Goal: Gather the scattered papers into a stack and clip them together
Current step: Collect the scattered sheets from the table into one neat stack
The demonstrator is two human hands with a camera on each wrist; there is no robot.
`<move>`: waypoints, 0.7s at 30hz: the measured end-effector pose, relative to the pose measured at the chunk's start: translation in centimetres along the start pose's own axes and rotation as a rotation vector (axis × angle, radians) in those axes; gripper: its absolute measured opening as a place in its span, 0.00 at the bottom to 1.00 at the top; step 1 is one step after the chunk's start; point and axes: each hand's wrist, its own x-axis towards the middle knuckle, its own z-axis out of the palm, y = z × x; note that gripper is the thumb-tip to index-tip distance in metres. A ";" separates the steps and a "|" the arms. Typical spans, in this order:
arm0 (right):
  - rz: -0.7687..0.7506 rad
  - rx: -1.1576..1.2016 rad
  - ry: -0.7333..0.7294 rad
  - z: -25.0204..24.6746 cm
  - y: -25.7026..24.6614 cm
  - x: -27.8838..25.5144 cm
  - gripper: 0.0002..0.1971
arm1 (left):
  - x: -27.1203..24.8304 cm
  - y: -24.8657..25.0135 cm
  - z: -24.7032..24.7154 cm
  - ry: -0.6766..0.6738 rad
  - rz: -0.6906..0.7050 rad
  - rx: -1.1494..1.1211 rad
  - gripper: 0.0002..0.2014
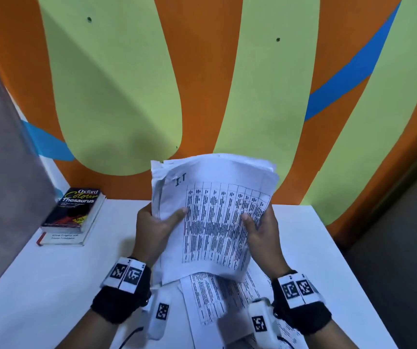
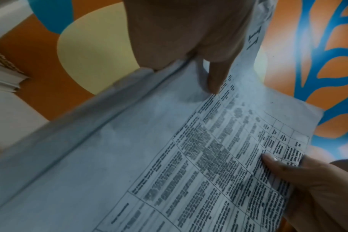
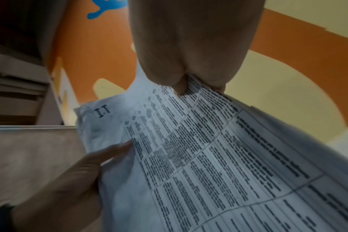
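Note:
I hold a stack of white printed papers (image 1: 215,217) upright above the table, its top sheet showing a ruled table of text. My left hand (image 1: 157,227) grips the stack's left edge, thumb on the front sheet. Gripping the right edge is my right hand (image 1: 257,230), its thumb also on the front. The same stack (image 2: 169,157) fills the left wrist view, with my left hand (image 2: 189,39) above and my right hand (image 2: 308,180) at lower right. In the right wrist view the stack (image 3: 209,164) hangs below my right hand (image 3: 193,47). More printed sheets (image 1: 215,298) lie flat under the stack. I see no clip.
Two books (image 1: 74,215) are piled at the back left of the white table (image 1: 328,260), the top one an Oxford thesaurus. An orange, green and blue painted wall (image 1: 202,84) rises right behind the table. A grey panel (image 1: 6,172) stands on the left.

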 end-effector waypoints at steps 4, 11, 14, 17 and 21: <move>-0.013 0.054 0.001 0.3 -1.5 0.1 0.31 | 0.3 0.5 -0.9 -0.006 0.009 -0.071 0.31; 0.248 -0.410 -0.361 -0.9 4.3 0.1 0.29 | -0.1 -1.9 -1.4 -0.098 -0.147 0.009 0.25; 0.427 -0.743 -0.493 -1.9 8.7 -1.1 0.37 | 0.7 -0.9 -2.6 0.048 -0.131 0.057 0.22; 0.531 -0.933 -0.476 -1.6 11.2 -2.6 0.46 | 1.7 -0.2 -4.8 0.194 -0.092 0.066 0.13; 0.567 -1.074 -0.426 -0.2 12.7 -2.7 0.52 | 2.0 0.3 -6.6 0.288 -0.070 0.094 0.13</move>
